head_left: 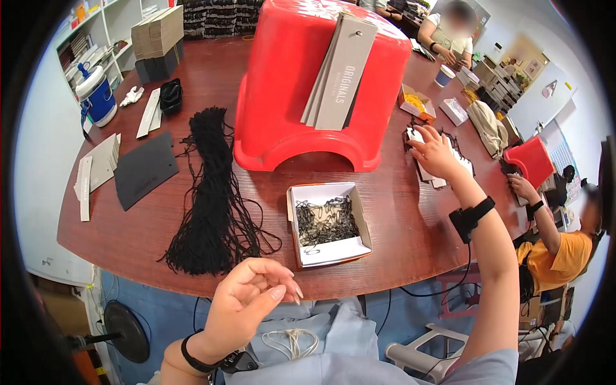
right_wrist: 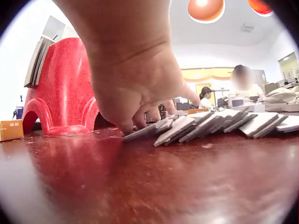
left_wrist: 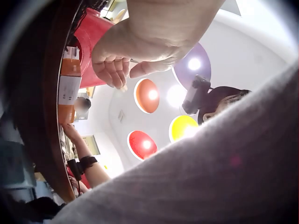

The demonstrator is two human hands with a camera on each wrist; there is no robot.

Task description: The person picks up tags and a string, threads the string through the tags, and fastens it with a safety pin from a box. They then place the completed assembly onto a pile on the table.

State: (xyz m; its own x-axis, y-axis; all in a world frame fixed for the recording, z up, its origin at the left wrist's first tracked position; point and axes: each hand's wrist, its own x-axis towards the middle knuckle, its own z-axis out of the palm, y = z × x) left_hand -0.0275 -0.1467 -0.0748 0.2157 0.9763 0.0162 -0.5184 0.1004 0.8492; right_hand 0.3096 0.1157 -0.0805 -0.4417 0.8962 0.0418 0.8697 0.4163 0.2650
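Note:
My right hand (head_left: 437,155) reaches over a spread pile of light card tags (head_left: 427,172) on the right of the table. The right wrist view shows the fingers of this hand (right_wrist: 140,88) pointing down, fingertips right at the near end of the overlapping tags (right_wrist: 205,126). My left hand (head_left: 251,301) hovers before the table's front edge, fingers loosely bent and nothing held; the left wrist view shows the same hand (left_wrist: 135,51) bare. Nearest to it is an open box (head_left: 330,251) of small black safety pins (head_left: 327,221).
Behind the pin box stands an upturned red stool (head_left: 269,96) with grey "ORIGINALS" tags (head_left: 346,77) on it. A bundle of black cords (head_left: 212,192) lies left, beside dark card sheets (head_left: 146,170). An orange box (head_left: 417,104) sits beyond the right hand. Other people sit around the table.

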